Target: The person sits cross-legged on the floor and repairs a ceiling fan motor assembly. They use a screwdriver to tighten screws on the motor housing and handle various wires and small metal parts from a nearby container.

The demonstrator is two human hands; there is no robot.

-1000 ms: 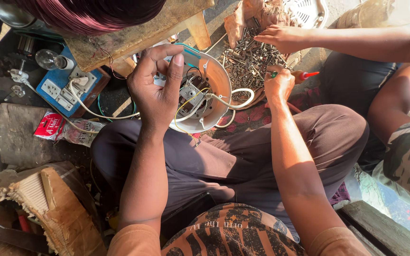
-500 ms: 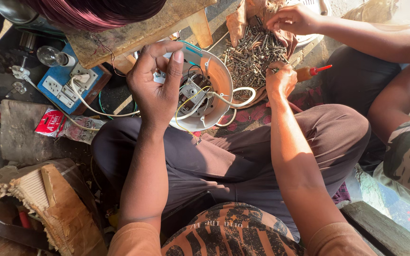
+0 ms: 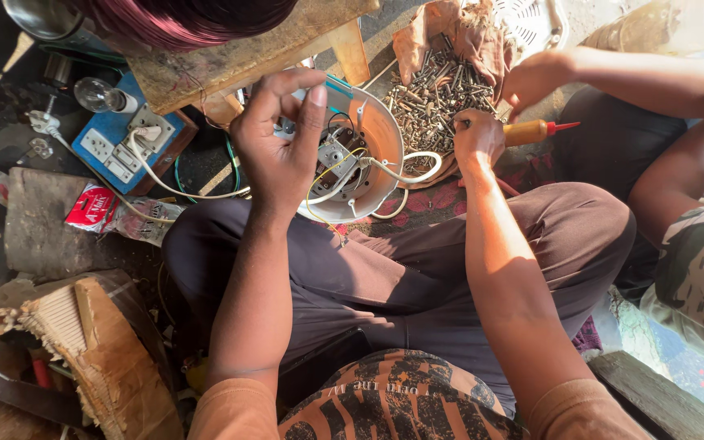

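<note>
At the far left, on the dark ground, lies a red and white crumpled wrapper (image 3: 91,208) beside a flat grey slab (image 3: 38,232). Below them sits a torn block of brown cardboard and pale fibre (image 3: 95,342). Above the wrapper is a blue rectangular switch board with white sockets (image 3: 120,140), and a clear glass bulb (image 3: 101,95) rests at its upper edge. A white cable (image 3: 169,186) runs from the board toward the middle.

The left hand (image 3: 280,147) is raised over the lap, back toward the camera, fingers curled together with thumb and fingertips pinched close at the top; whether anything small is gripped there cannot be told. Just behind it, a rough wooden plank (image 3: 238,57) crosses the top of the view. Directly right of the left hand, resting at the knees on dark trousers, is the round white metal housing with an orange inner wall (image 3: 380,143), holding a small grey motor part and yellow and white wires.

Right of the housing, a heap of grey metal screws and bolts (image 3: 437,98) lies on a brown cloth (image 3: 417,45). The right hand (image 3: 477,140) is closed around the yellow-handled screwdriver with a red tip (image 3: 535,130), at the lower edge of that heap. Another person's hand (image 3: 535,77) reaches in from the right, touching the screws, their arm stretching to the frame edge above camouflage-patterned clothing (image 3: 698,277).
</note>
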